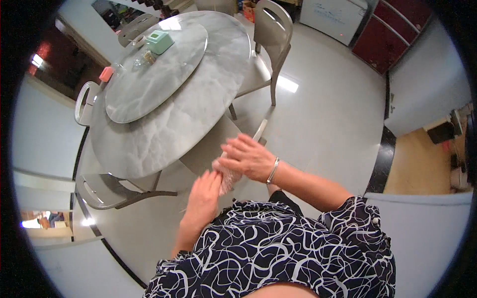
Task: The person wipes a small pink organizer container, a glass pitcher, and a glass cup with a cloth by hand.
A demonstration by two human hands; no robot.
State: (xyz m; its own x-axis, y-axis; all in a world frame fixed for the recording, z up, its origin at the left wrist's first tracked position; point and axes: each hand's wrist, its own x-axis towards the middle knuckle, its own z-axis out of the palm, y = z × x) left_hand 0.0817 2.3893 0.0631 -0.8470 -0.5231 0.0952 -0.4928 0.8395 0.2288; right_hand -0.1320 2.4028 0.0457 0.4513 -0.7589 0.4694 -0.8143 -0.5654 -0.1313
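A pale pink cloth is bunched between my two hands in front of my waist. My left hand is on its left side, with the fingers close together against it. My right hand, with a silver bangle at the wrist, lies over the upper right of the cloth. Its fingers reach out to the left and are slightly blurred. Both palms are hidden, and so is much of the cloth. Just beyond my hands, part of a light chair shows beside the table.
A round grey marble table with a turntable stands ahead to the left. A green tissue box and small glass items sit on the turntable. Around it are chairs, one at the far side. A white chest stands far right.
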